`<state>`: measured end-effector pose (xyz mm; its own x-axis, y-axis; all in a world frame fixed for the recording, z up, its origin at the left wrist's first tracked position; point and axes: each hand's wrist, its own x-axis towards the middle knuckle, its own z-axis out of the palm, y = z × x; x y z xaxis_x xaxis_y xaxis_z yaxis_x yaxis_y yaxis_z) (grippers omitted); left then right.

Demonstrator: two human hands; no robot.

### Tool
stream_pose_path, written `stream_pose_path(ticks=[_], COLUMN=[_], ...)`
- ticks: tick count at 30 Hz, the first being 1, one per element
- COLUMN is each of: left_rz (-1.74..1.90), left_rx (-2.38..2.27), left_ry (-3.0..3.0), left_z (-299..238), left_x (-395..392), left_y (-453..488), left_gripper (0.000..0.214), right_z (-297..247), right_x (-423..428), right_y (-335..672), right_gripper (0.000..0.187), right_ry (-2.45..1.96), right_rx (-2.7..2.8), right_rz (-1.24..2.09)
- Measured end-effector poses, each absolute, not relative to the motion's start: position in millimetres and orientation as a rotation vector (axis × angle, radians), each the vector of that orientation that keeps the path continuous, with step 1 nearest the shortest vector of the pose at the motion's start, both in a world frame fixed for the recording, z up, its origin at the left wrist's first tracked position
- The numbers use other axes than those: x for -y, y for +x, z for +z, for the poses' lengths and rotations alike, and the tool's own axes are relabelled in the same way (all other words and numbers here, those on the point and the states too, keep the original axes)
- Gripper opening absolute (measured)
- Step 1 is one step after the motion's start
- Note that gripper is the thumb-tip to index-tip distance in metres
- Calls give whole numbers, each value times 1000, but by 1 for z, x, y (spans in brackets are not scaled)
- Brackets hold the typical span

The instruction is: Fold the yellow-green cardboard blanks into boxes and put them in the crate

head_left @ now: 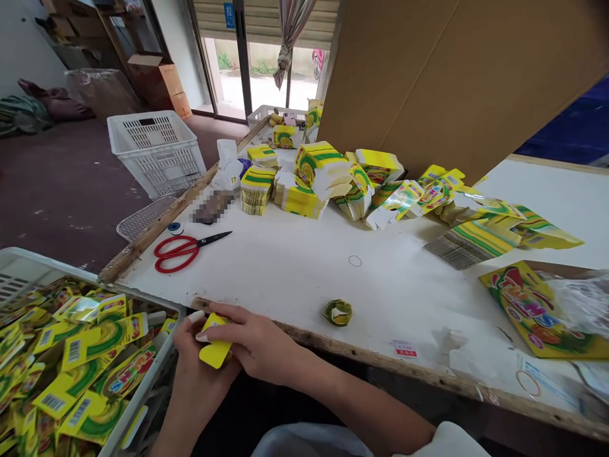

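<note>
You have a small yellow carton (216, 356) between your left hand (193, 363) and your right hand (259, 346), low in the frame and left of centre. The card that shows is bright yellow, with a round-cornered flap slanting down toward the bottom edge of the frame. The carton sits tilted, and your fingers cover much of it, so whether its far end is closed cannot be told.

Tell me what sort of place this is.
Probably a small packing workshop: bundles of yellow cartons stand on a white worktable, a plastic crate is heaped with more, and red-handled scissors lie nearby.
</note>
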<state>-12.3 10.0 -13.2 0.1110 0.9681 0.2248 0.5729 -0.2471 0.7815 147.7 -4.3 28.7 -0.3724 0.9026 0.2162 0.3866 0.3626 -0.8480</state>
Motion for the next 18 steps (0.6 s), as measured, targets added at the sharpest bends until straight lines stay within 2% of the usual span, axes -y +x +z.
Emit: stream_pose_path(ticks=[4, 11, 15, 17, 18], left_rz=[900, 722, 708, 718, 734], left_rx=[-1452, -1401, -1479, -1528, -1561], left_ry=[1957, 1962, 2001, 2053, 2078], left_z=[-14, -17, -9, -13, -16], left_x=[-12, -8, -4, -5, -7], left_y=[-28, -35, -19, -16, -17], left_gripper=[61, 69, 67, 69, 70], right_z=[30, 42, 45, 42, 39], right_x=[1, 0, 0, 2, 4], right_y=[157, 178, 179, 174, 172], right_gripper=[35, 24, 22, 28, 37], right_ry=[-1111, -1140, -1244, -1306, -1331], right_rx=[2106, 2382, 2398, 2300, 2222], right_rz=[920, 919, 951, 951, 954])
